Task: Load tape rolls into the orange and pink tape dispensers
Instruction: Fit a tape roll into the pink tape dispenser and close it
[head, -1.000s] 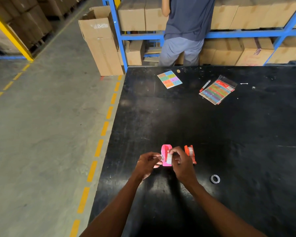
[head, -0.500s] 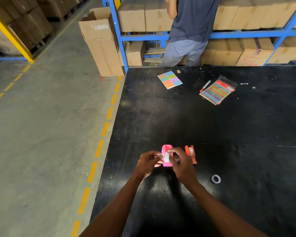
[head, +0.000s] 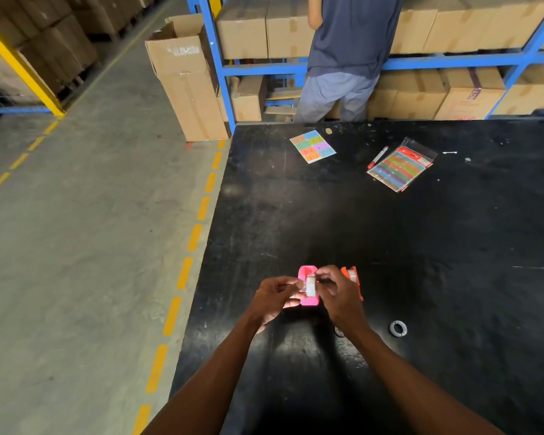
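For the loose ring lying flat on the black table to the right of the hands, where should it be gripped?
Probably from above, with the right hand, which is nearer. The ring lies flat on the table with its hole facing up and clear space around it, so pinch across the rim, or one finger inside the hole and one outside.

I see the pink tape dispenser [head: 308, 301] near the tabletop's [head: 421, 246] left edge, its length running away from me. A whitish tape roll [head: 310, 285] stands on edge over the middle of it, pinched between my left hand [head: 277, 296] and right hand [head: 336, 293]. Just right of the pink dispenser is the orange tape dispenser [head: 354, 279], parallel to it, partly hidden by my right hand, with pale tape showing in its top. Farther right of the pink one and nearer me, a small white ring-shaped roll [head: 398, 328] lies flat, apart from both.
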A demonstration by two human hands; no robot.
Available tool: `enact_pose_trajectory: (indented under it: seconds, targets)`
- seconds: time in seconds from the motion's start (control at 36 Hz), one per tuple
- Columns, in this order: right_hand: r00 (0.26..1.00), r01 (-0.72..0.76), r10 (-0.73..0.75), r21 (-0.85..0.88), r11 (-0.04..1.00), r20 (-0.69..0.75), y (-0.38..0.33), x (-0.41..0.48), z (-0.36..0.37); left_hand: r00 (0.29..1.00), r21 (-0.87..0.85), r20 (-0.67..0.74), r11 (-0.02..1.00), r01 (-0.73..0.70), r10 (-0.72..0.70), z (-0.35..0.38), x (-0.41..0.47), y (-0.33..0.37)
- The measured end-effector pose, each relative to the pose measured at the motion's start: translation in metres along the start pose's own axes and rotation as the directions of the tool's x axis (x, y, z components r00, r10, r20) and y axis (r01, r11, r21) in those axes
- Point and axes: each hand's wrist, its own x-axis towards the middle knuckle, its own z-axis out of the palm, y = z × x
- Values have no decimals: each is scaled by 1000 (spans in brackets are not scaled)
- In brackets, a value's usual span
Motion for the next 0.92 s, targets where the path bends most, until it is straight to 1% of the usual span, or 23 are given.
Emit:
enact_pose_trajectory:
  seconds: [0.17, 0.28, 0.39, 0.53, 0.67, 0.92]
  targets:
    - [998, -50, 49, 28, 998, 36, 5, 4, -1, 997, -18, -67, 999, -29, 28, 2, 5, -3]
    - [988, -127, 114, 130, 983, 100, -2, 3, -1, 994, -21, -110, 999, -32, 29, 2, 9, -3]
    - [976, -188, 162, 184, 965, 147, -8, 1, 0, 994, -23, -104, 999, -44, 41, 2, 8, 0]
    - [978, -153, 125, 164, 974, 168, -6, 4, -2, 996, 17, -79, 999, -43, 44, 1, 8, 1]
    - [973, -129, 91, 173, 976, 211, -10, 6, -7, 997, 19, -67, 999, -29, 30, -2, 7, 2]
    - [968, -136, 99, 149, 980, 230, -11, 6, -7, 997, 29, -55, 998, -54, 56, -2, 4, 4]
